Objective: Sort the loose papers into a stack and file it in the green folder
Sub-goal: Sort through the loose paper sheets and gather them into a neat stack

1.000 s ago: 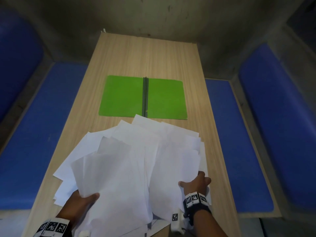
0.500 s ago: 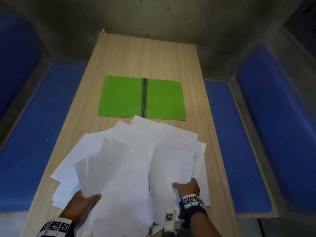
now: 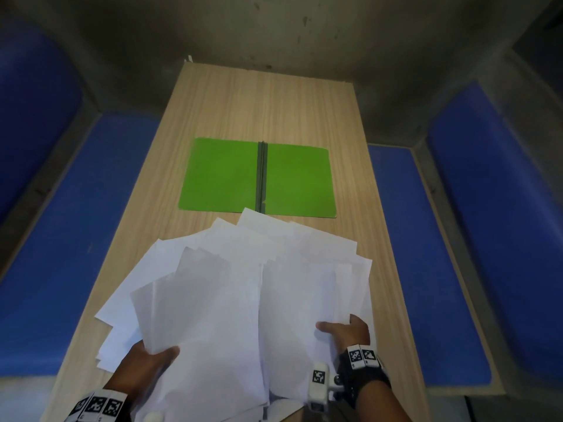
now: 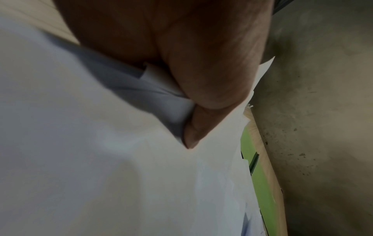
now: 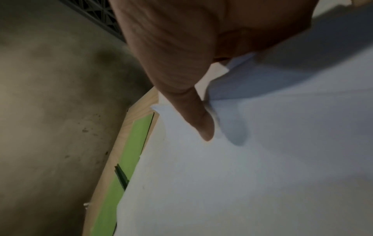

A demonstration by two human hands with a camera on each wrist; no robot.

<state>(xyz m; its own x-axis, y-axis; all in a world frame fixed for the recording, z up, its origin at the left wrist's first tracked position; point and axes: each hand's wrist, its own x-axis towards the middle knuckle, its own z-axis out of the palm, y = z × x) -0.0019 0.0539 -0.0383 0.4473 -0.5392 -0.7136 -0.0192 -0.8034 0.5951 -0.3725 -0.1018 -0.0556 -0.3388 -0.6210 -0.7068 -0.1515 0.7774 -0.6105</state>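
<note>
The fanned loose papers (image 3: pixel 243 284) lie on the desk (image 3: pixel 274 102), pinched at their near edge by left hand (image 3: pixel 146 365) and right hand (image 3: pixel 347 332), the open green folder (image 3: pixel 257 178) directly beyond them

Both forearms are bare. The left wrist band (image 3: pixel 97 407) has white tiles with black square codes; the right wrist band (image 3: pixel 364 357) is black, with a white camera block (image 3: pixel 319 388) attached

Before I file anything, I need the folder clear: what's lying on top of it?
One corner of the loose papers overlaps the green folder at its near edge; the rest is bare.
</note>
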